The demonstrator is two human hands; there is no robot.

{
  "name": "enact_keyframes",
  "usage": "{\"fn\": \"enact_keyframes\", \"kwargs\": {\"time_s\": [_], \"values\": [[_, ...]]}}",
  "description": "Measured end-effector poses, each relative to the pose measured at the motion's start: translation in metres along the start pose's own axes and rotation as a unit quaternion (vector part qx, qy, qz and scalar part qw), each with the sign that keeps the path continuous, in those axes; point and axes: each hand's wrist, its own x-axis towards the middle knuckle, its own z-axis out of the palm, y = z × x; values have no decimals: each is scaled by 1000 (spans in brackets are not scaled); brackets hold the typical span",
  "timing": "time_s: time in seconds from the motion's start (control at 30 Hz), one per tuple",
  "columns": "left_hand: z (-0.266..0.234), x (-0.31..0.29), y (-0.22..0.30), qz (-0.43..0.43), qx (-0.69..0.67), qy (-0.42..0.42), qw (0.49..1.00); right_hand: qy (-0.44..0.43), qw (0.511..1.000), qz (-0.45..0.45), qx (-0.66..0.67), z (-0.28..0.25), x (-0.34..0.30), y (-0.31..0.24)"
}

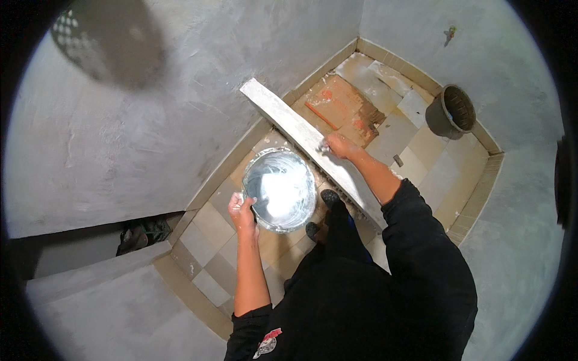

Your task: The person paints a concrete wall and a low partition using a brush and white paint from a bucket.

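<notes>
Along a grey wall [126, 144] runs a tiled floor [433, 153], which looks smeared with pale residue beyond the ledge; if any of it is wet, a sole could slide. The long white ledge [289, 117] cuts across the room at a slant, close in front of the person; a careless step could catch a foot on it, and its edge, if the coat is fresh, could smudge or chip under pressure. Past it lies a ragged sheet of cardboard [355, 105], which would shift underfoot.

Nearer, just left of the ledge, is the pail [255, 171], its inside coated with white and lit by strong glare, so I cannot tell how full it is, nor whether it stands or hangs. A dark bucket [441, 120] sits apart by the far wall, out of the way.

The shoes [330, 197] are close beside the pail, so a short step could knock it. The left hand [242, 212] pinches the pail's rim; its whitened fingers may slip, tipping the pail. The right hand [338, 146] is bunched at the ledge; whether it pinches something small I cannot tell. A small scrap [398, 160] on the tiles could roll under a heel.
</notes>
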Motion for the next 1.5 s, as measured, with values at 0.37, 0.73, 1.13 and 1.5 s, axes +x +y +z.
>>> {"fn": "enact_keyframes", "kwargs": {"time_s": [0.37, 0.73, 1.13, 1.5], "values": [[-18, -6, -10, 43, -27, 16, 999, -292, 933, -51, -206, 24, -127, -15], [-5, -5, -19, 118, -47, 4, 992, 144, 986, -84, -14, 30, -15, -15], [13, -60, 0, 277, -41, 18, 960, 277, 850, -261, 366, -84, -92, -154], [13, -77, 17, 326, -61, -62, 941, 197, 914, -353, -40, -44, -92, -184]]}}
